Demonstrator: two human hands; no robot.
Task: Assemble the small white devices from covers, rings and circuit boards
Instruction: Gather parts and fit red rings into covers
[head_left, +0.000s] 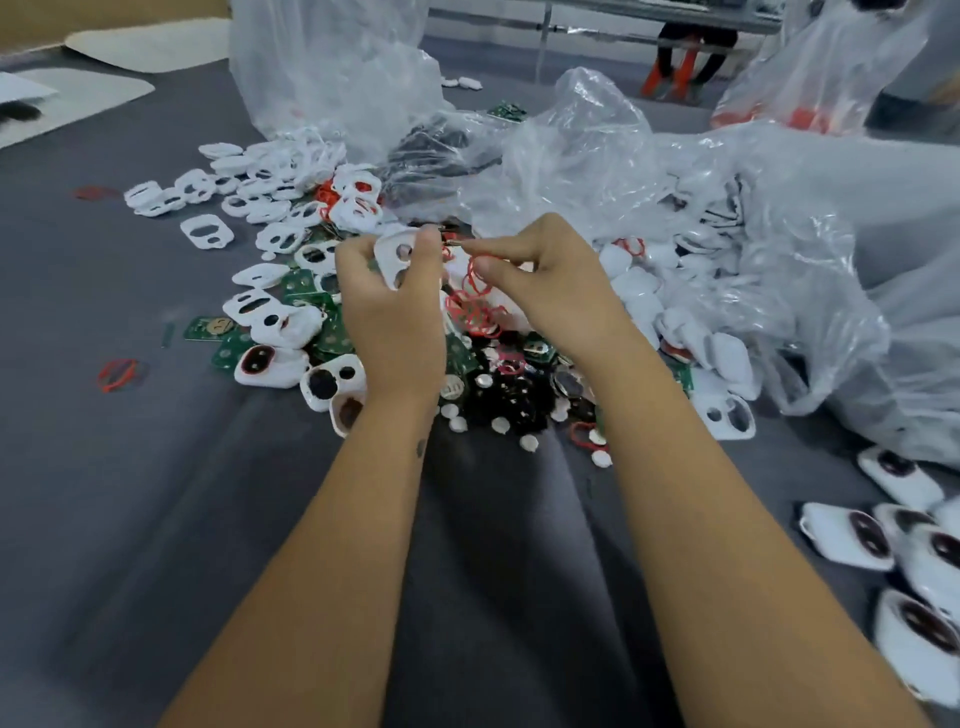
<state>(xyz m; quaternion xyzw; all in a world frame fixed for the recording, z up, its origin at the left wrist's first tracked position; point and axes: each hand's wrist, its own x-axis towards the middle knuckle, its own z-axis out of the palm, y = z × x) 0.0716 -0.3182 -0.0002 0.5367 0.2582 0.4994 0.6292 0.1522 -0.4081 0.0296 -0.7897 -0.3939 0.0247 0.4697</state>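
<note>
My left hand (392, 306) grips a white cover (397, 254) with two holes, held upright above the pile. My right hand (545, 280) pinches a red ring (475, 275) between thumb and forefinger, close to the cover's right edge. A tangle of more red rings (475, 312) hangs or lies just below it. Under both hands lies a heap of white covers (265, 275), green circuit boards (208, 328) and small dark and silver round parts (511, 395).
Crumpled clear plastic bags (597, 156) crowd the back and right of the grey table (130, 493). Assembled white devices (852, 535) lie at the lower right. Loose red rings (118, 374) lie at the left. Someone's legs (691, 57) show at the far back.
</note>
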